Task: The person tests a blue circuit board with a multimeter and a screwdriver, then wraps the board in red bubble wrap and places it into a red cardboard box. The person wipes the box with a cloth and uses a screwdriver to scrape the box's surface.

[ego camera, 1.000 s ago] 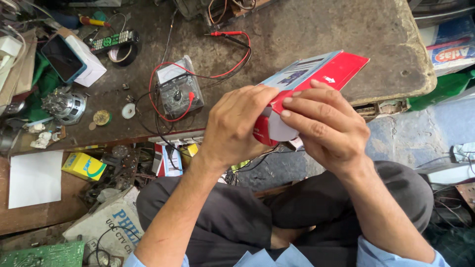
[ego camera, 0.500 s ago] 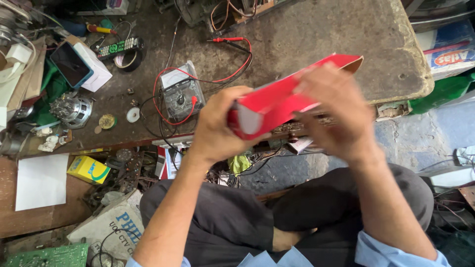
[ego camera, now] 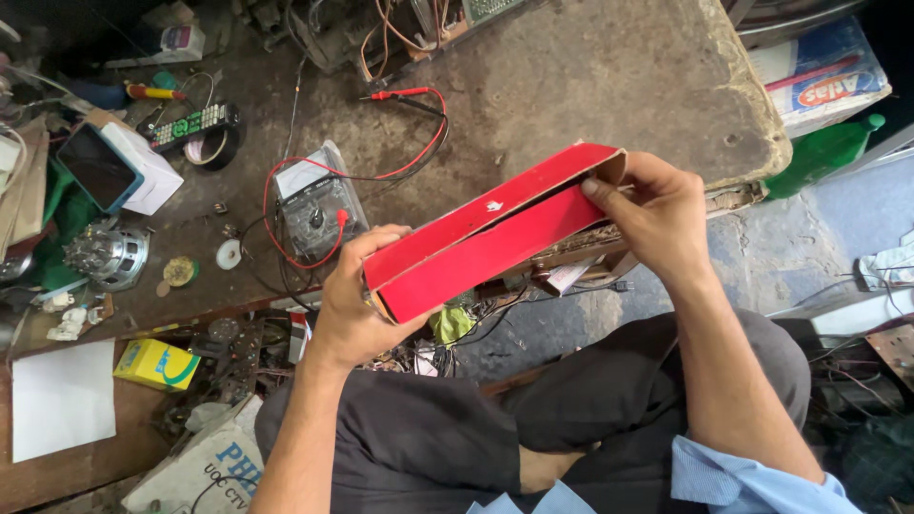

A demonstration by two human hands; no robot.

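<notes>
Two hands hold one long red box (ego camera: pixel 495 238) above the person's lap, just in front of the counter (ego camera: pixel 590 86) edge; the left hand (ego camera: pixel 357 305) wraps around the box's lower end, fingers underneath and thumb on the near face; the right hand (ego camera: pixel 657 214) pinches the upper end, fingertips at the open flap, where the brown cardboard inside shows; the box tilts, its right end higher than its left.

Behind the box, on the counter, lies one grey multimeter (ego camera: pixel 314 205) with one red lead (ego camera: pixel 405 93) and one black lead curling away from it; further left lie one black remote control (ego camera: pixel 195 124), one white block carrying a dark screen (ego camera: pixel 119 171), and one metal motor part (ego camera: pixel 109 255); two small round discs (ego camera: pixel 228 254) sit between the motor part and the multimeter.

Lower left, one yellow carton (ego camera: pixel 157 365) lies beside one white sheet (ego camera: pixel 62 400); far right, one green bottle (ego camera: pixel 824 152) lies under one printed box (ego camera: pixel 824 71).
</notes>
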